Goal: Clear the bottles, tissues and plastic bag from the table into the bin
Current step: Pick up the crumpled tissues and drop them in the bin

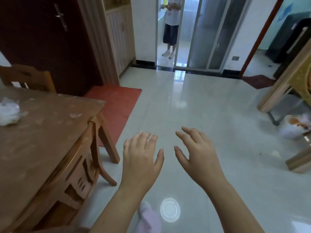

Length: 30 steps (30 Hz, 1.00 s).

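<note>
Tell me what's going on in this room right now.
A person is midway through clearing a table into a bin. Both hands are open and hold nothing: the left hand and right hand hover over the tiled floor, beside the table. A crumpled white plastic bag lies on the table at the far left. A lined bin with rubbish stands at the right edge. No bottles are in view.

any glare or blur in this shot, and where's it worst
Head view: strong glare on the glossy floor, with a round lamp reflection near the bottom; motion blur smears the white wad on the table and the bin at right; wide-angle lens bends the doorframes.
</note>
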Motion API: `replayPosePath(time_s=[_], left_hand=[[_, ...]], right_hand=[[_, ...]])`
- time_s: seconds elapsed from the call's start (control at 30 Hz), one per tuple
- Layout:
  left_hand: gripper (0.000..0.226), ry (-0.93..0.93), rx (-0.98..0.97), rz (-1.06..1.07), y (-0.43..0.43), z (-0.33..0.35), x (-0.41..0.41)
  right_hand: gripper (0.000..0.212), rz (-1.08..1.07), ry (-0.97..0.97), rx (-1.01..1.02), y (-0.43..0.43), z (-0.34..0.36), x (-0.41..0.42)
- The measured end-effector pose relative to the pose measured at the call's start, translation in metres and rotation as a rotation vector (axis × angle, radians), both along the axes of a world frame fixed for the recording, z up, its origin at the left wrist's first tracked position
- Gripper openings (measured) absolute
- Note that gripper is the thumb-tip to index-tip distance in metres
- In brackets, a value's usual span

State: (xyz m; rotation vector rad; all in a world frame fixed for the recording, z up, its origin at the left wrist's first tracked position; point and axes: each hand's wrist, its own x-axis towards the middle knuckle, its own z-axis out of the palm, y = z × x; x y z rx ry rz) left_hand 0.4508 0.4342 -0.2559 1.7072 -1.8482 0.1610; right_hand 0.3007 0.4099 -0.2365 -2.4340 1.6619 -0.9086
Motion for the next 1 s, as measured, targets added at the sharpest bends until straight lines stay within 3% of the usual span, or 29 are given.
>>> replayPosePath(time_s=[0.37, 0.7, 1.0], left_hand=[[0.036, 0.045, -0.022, 0.110, -0.234, 0.004, 0.071], [0.038, 0.064, 0.051, 0.305, -0.376, -0.012, 0.134], [0.036, 0.064, 0.001, 0.487, -0.541, -0.006, 0.194]], right_hand=[[0.033, 0.140, 0.051, 0.011, -0.250, 0.009, 0.083], [0.034, 0.283, -0.012, 0.046, -0.414, -0.006, 0.153], [0.035, 0.474, -0.019, 0.051, -0.604, -0.003, 0.222]])
